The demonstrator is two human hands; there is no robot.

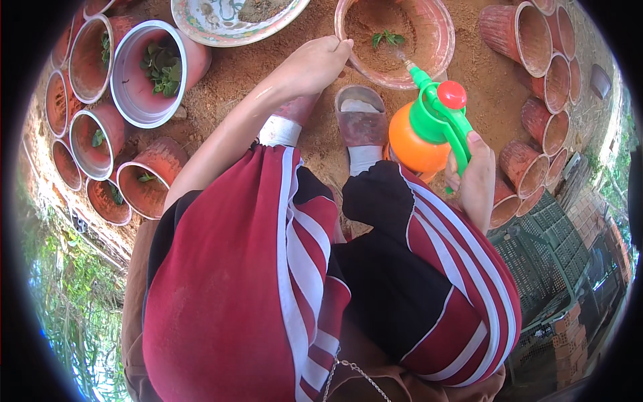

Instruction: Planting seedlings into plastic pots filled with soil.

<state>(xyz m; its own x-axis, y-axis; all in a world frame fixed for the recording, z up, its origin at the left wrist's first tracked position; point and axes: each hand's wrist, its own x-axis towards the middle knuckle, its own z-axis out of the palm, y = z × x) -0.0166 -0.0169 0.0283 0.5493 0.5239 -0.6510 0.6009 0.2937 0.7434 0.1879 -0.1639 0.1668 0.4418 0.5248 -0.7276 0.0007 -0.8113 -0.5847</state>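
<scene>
My right hand [477, 171] is wrapped round the green handle of a pump spray bottle [410, 142], which has an orange tank, a green top and a red knob. Its nozzle points over the near rim of a reddish flowerpot [435, 57], and a whitish spray shows at the tip. Inside that pot a small green seedling [387, 38] stands in brown soil. At the pot's left rim my left hand [321, 63] is closed, its fingers gripping the edge; the fingertips are partly hidden.
Several pots with plants, among them a pale-rimmed pot [119, 80], lie at the left. A patterned basin [221, 39] with soil is at the top. Stacked empty pots [499, 33] line the right, with a green plastic crate [546, 248] below. My sandalled feet rest on bare earth.
</scene>
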